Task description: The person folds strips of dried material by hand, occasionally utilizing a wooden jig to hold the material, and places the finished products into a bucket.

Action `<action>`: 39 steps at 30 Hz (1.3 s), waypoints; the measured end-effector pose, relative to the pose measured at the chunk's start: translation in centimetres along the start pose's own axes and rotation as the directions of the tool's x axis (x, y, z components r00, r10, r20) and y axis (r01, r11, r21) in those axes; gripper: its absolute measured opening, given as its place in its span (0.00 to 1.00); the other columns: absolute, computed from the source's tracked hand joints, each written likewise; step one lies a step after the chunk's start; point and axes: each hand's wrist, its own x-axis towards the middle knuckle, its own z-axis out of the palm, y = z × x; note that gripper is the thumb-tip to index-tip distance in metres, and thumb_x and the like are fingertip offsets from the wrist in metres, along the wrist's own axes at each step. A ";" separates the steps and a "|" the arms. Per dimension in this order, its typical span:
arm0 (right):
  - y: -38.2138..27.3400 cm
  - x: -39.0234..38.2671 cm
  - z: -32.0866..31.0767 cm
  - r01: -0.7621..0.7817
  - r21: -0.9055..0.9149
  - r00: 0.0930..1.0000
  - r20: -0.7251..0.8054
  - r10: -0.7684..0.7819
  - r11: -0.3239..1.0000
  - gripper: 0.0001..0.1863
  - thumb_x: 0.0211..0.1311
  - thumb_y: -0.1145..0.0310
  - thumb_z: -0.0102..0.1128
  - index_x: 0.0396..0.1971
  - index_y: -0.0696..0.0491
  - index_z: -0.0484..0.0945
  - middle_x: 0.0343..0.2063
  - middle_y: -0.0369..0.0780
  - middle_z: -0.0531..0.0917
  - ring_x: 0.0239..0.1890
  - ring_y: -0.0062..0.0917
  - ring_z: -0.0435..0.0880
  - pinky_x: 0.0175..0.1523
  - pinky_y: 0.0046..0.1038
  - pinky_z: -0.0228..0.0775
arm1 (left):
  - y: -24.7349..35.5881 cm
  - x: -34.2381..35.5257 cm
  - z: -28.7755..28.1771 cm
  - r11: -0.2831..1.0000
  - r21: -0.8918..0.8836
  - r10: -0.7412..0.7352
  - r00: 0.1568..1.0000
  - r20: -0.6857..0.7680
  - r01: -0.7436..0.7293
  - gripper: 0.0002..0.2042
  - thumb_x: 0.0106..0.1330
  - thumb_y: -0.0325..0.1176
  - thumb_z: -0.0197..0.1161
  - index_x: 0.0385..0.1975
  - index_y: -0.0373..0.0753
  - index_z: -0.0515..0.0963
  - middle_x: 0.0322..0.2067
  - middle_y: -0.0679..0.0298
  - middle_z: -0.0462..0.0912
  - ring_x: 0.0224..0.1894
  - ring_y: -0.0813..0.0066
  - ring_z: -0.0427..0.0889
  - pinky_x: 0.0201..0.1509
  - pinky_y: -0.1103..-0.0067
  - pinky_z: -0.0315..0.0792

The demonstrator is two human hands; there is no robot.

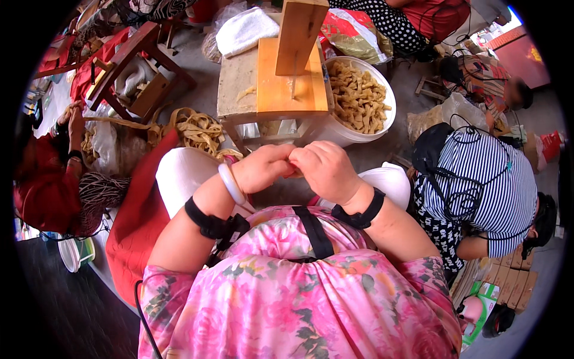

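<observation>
My left hand [263, 167] and my right hand [326, 170] meet above my lap, fingers curled in and fingertips touching. Both are closed, and whatever lies between the fingers is hidden by them. Just beyond them stands a small wooden bench [238, 84] with an orange-brown board [275, 96] on top. An upright wooden block [299, 36] and a thin metal pin rise from the board. A scrap of tan strip lies beside it. Right of the bench, a white bucket [391, 110] holds many knotted tan pieces [356, 96].
Long tan strips [200, 128] lie heaped left of the bench. A folded white towel [246, 31] rests at its far end. Close by on my right bends a person in a striped shirt [490, 179]; another in red [48, 185] sits left, near a wooden stand [128, 66].
</observation>
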 end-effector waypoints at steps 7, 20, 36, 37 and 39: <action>2.3 0.3 0.6 -0.444 0.890 0.714 0.421 0.560 -0.103 0.05 0.65 0.68 0.59 0.35 0.53 0.75 0.28 0.35 0.81 0.26 0.14 0.75 0.29 0.15 0.64 | 0.5 0.0 0.7 0.941 -0.303 0.110 0.984 -0.143 -0.150 0.10 0.68 0.24 0.55 0.45 0.35 0.64 0.35 0.64 0.74 0.40 0.77 0.76 0.43 0.81 0.72; 0.2 1.0 -0.6 -0.618 0.714 0.735 0.379 0.562 0.328 0.14 0.59 0.77 0.55 0.46 0.57 0.71 0.35 0.37 0.79 0.33 0.19 0.78 0.39 0.21 0.69 | -0.3 0.2 0.8 0.655 0.701 0.592 0.767 -0.246 -0.281 0.16 0.51 0.17 0.66 0.39 0.36 0.74 0.33 0.58 0.78 0.33 0.59 0.81 0.38 0.73 0.76; 0.5 0.9 0.2 -0.168 0.271 0.973 -0.108 0.204 0.948 0.11 0.50 0.82 0.61 0.35 0.56 0.76 0.33 0.42 0.77 0.36 0.38 0.77 0.40 0.31 0.72 | -2.8 -0.4 0.1 0.722 -0.677 -0.007 0.976 -0.219 -0.147 0.14 0.64 0.30 0.64 0.48 0.37 0.75 0.48 0.67 0.77 0.47 0.81 0.76 0.50 0.83 0.70; 0.4 1.0 0.2 -0.174 0.253 0.974 -0.099 0.205 0.952 0.11 0.50 0.81 0.62 0.36 0.56 0.76 0.33 0.42 0.77 0.37 0.38 0.77 0.40 0.31 0.72 | -2.6 -0.3 0.1 0.743 -0.648 0.010 0.971 -0.237 -0.166 0.14 0.64 0.30 0.64 0.48 0.37 0.75 0.48 0.67 0.77 0.47 0.81 0.76 0.50 0.83 0.70; 0.8 0.4 0.5 -0.298 0.333 0.949 0.001 0.316 0.895 0.10 0.54 0.77 0.63 0.36 0.56 0.76 0.30 0.40 0.78 0.32 0.30 0.80 0.37 0.27 0.72 | -2.8 -0.2 0.5 0.797 -0.553 0.076 0.949 -0.306 -0.242 0.12 0.64 0.30 0.64 0.46 0.38 0.76 0.45 0.69 0.78 0.44 0.82 0.75 0.50 0.83 0.69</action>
